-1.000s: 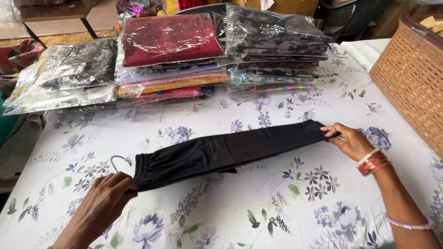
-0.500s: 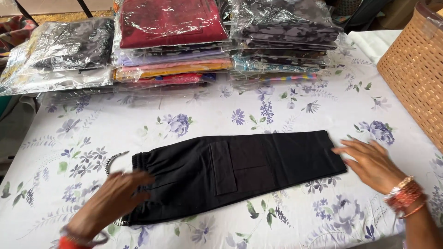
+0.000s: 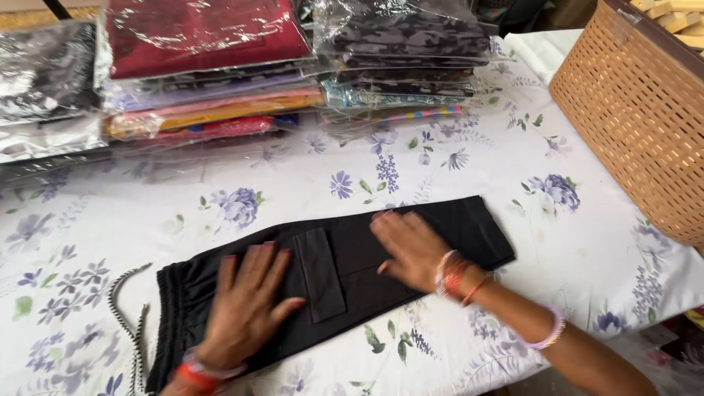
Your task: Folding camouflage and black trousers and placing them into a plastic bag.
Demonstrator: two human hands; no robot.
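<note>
Both hands have slid inward: left hand (image 3: 249, 301) and right hand (image 3: 411, 249) now press open-palmed on the soft black trousers (image 3: 337, 271), flat on the floral table (image 3: 513, 147).

A clothing shop: stacks of plastic-wrapped garments (image 3: 213, 66) line the floral-clothed table (image 3: 572, 242).

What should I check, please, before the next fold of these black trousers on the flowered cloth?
1. Left hand flat on the black trousers: ok.
2. Right hand flat on them, beside the pocket flap: ok.
3. Fabric smooth: cannot tell under the hands.
4. Drawstring tucked in: not ok, it trails onto the flowered cloth.
5. Wrapped garment stacks and basket apart from the trousers: ok.
</note>
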